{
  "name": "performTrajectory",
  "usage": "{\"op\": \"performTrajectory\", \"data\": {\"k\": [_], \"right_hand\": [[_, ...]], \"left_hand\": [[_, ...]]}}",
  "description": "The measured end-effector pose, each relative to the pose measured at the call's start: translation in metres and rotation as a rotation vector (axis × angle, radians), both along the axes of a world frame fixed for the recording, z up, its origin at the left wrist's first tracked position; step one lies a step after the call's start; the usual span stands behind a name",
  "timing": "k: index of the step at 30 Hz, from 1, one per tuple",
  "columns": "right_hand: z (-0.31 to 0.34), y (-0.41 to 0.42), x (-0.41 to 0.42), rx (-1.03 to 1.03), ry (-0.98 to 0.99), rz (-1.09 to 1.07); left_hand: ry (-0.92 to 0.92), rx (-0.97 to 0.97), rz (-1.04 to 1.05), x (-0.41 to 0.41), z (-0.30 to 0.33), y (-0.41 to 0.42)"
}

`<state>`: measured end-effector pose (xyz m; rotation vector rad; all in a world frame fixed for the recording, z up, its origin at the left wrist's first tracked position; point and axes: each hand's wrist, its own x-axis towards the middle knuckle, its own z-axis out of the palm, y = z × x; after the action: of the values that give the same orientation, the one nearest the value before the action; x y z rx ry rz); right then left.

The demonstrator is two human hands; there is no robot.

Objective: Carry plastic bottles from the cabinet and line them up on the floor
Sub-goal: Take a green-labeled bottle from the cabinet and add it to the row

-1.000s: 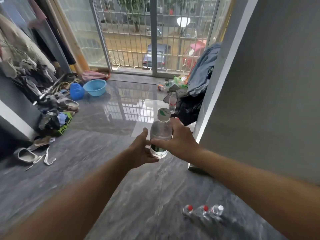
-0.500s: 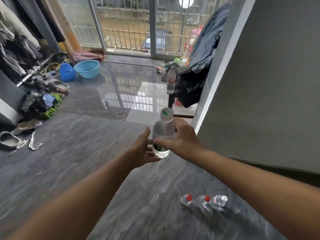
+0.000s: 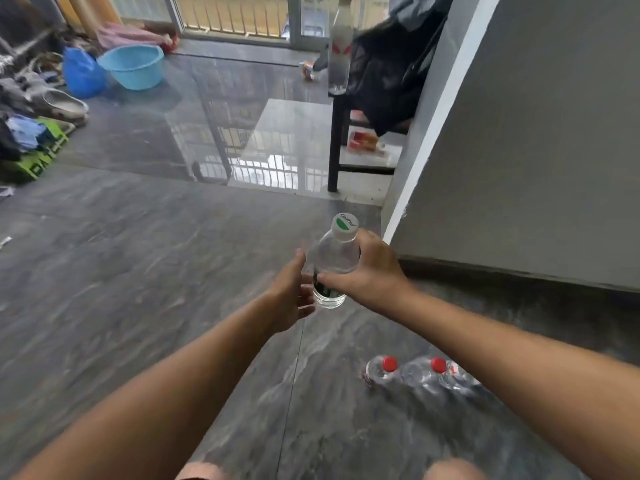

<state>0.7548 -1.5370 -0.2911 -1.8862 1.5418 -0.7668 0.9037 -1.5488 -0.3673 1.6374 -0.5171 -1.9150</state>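
A clear plastic bottle (image 3: 335, 252) with a white and green cap is held upright in front of me, above the dark stone floor. My right hand (image 3: 372, 271) wraps its body from the right. My left hand (image 3: 290, 295) touches its lower left side with fingers spread. On the floor at lower right stands a row of clear bottles, two with red caps (image 3: 379, 370) (image 3: 427, 372) and a third (image 3: 460, 375) partly hidden by my right forearm. Another tall clear bottle (image 3: 340, 46) stands on a dark stool far ahead.
A grey wall (image 3: 536, 150) and its corner rise at right. The black stool (image 3: 337, 133) holds dark clothes. A light blue basin (image 3: 133, 65), a blue bag (image 3: 81, 72), shoes and clothes lie at the left. A barred window door is at the back.
My view has tilted down and moved forward. The held bottle and both hands sit lower over the floor, nearer the row of bottles.
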Motion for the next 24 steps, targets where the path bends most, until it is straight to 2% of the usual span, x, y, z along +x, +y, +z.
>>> {"op": "performTrajectory", "data": {"k": [5,11,19,24], "right_hand": [[-0.096,-0.002,-0.008,0.017,0.064,0.03],[-0.182,-0.003,-0.013,0.059,0.063,0.026],[-0.276,-0.004,-0.014,0.136,0.089,-0.018],[-0.309,-0.002,-0.009,0.207,0.053,-0.066]], "left_hand": [[0.0,0.022,-0.021,-0.006,-0.091,0.002],[0.005,0.046,0.002,-0.009,-0.172,0.004],[0.044,0.058,0.113,-0.015,-0.26,0.012],[0.046,0.096,0.155,-0.022,-0.287,0.018]]}}
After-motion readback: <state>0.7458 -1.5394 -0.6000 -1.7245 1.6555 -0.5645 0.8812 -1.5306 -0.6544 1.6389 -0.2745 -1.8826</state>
